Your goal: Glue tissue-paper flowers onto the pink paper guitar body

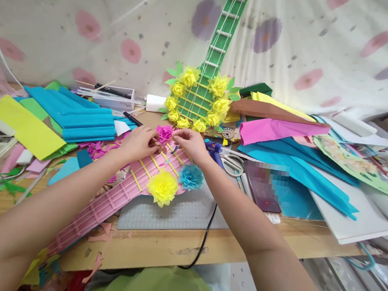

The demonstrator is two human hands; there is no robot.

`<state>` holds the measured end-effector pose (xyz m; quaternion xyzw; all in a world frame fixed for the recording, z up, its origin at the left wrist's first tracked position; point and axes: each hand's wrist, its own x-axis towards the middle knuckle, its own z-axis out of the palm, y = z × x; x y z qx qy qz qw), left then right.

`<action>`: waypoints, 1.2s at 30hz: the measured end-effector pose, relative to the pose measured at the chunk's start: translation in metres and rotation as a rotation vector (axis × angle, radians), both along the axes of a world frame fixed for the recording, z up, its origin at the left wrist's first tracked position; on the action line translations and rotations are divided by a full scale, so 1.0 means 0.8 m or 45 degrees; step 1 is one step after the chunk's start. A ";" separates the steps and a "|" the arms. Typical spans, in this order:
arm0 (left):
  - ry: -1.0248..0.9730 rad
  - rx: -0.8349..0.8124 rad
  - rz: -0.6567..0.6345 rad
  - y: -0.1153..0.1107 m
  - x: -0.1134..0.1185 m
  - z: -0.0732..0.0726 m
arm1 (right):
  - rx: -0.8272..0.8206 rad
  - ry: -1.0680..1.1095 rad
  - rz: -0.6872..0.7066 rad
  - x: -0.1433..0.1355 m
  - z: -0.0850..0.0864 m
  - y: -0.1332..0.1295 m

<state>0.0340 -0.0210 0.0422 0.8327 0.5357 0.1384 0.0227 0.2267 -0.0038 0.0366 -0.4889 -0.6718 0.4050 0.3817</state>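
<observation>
A pink ukulele-shaped craft (106,210) lies aslant, its neck toward me at the lower left. White strings and yellow strips run across its body. A bright pink paper flower (164,134) sits at the far end of the body, between my hands. My left hand (141,143) has curled fingers at the flower's left edge. From the right, my right hand (193,145) pinches its petals with thumb and fingertips. A yellow paper flower (162,189) and a blue paper flower (191,177) are on the body nearer me.
Behind stands a green ukulele-shaped craft (202,91) ringed with yellow flowers. Blue crepe paper (90,122) lies left, pink crepe paper (279,131) right. A blue glue gun (214,151), scissors (232,166) and phone (263,190) lie right. A grey cutting mat (168,219) is underneath.
</observation>
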 end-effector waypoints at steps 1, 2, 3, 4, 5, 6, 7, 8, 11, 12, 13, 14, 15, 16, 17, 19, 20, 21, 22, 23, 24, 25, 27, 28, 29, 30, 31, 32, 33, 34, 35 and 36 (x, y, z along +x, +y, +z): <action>0.014 0.007 0.010 0.001 0.000 -0.003 | -0.015 0.012 -0.011 -0.004 0.001 0.000; 0.017 0.015 0.027 0.002 -0.001 -0.005 | -0.029 0.025 -0.015 -0.008 0.002 0.001; 0.011 0.020 0.045 0.003 -0.003 -0.007 | -0.045 0.034 -0.014 -0.013 0.003 0.001; -0.005 0.020 0.070 0.002 -0.005 -0.008 | -0.059 0.035 -0.015 -0.018 0.003 0.002; -0.029 0.016 0.098 0.002 -0.007 -0.009 | -0.071 0.026 -0.018 -0.023 0.003 0.004; -0.060 0.010 0.128 0.000 -0.010 -0.010 | -0.084 0.005 -0.022 -0.029 0.004 0.005; -0.093 0.006 0.157 -0.002 -0.012 -0.010 | -0.099 -0.033 -0.023 -0.034 0.004 0.006; -0.127 0.006 0.185 -0.004 -0.014 -0.011 | -0.112 -0.087 -0.019 -0.039 0.004 0.007; -0.225 0.049 0.257 -0.012 -0.018 -0.015 | -0.104 -0.329 0.018 -0.053 0.009 0.008; -0.257 0.069 0.279 -0.014 -0.018 -0.017 | -0.079 -0.419 0.026 -0.058 0.011 0.008; -0.289 0.083 0.302 -0.016 -0.019 -0.019 | -0.051 -0.504 0.033 -0.063 0.013 0.008; -0.321 0.092 0.326 -0.018 -0.019 -0.021 | -0.026 -0.580 0.039 -0.068 0.015 0.008; -0.351 0.098 0.346 -0.019 -0.020 -0.023 | -0.003 -0.648 0.044 -0.073 0.016 0.009; -0.378 0.103 0.363 -0.021 -0.020 -0.025 | 0.015 -0.707 0.047 -0.078 0.016 0.009; -0.397 0.107 0.372 -0.021 -0.021 -0.027 | 0.026 -0.758 0.050 -0.082 0.016 0.010; -0.418 0.119 0.384 -0.022 -0.023 -0.029 | 0.031 -0.837 0.055 -0.091 0.016 0.012; -0.422 0.126 0.387 -0.022 -0.024 -0.030 | 0.025 -0.863 0.059 -0.094 0.016 0.013; -0.423 0.133 0.387 -0.022 -0.025 -0.031 | 0.014 -0.883 0.065 -0.097 0.016 0.014; -0.426 0.138 0.386 -0.022 -0.026 -0.032 | 0.003 -0.898 0.071 -0.099 0.016 0.015; -0.431 0.141 0.382 -0.022 -0.026 -0.032 | -0.006 -0.911 0.076 -0.101 0.017 0.015; -0.437 0.144 0.380 -0.022 -0.027 -0.033 | -0.013 -0.920 0.077 -0.102 0.018 0.015; -0.444 0.144 0.379 -0.022 -0.027 -0.033 | -0.021 -0.925 0.079 -0.103 0.019 0.015; -0.459 0.143 0.384 -0.023 -0.027 -0.034 | -0.047 -0.920 0.089 -0.105 0.021 0.015; -0.466 0.143 0.388 -0.023 -0.028 -0.034 | -0.060 -0.909 0.096 -0.105 0.022 0.015; -0.471 0.144 0.390 -0.024 -0.028 -0.034 | -0.073 -0.894 0.104 -0.106 0.021 0.015; -0.475 0.145 0.392 -0.025 -0.028 -0.034 | -0.086 -0.877 0.110 -0.106 0.020 0.016; -0.478 0.143 0.395 -0.025 -0.029 -0.034 | -0.097 -0.860 0.112 -0.107 0.019 0.017; -0.481 0.140 0.403 -0.026 -0.029 -0.034 | -0.107 -0.841 0.111 -0.107 0.016 0.019; -0.483 0.134 0.412 -0.027 -0.029 -0.034 | -0.115 -0.820 0.110 -0.107 0.014 0.020; -0.486 0.128 0.420 -0.028 -0.029 -0.033 | -0.124 -0.798 0.109 -0.107 0.012 0.021; -0.489 0.123 0.428 -0.028 -0.030 -0.033 | -0.132 -0.772 0.110 -0.106 0.009 0.022; -0.492 0.117 0.432 -0.029 -0.030 -0.033 | -0.141 -0.741 0.117 -0.105 0.008 0.022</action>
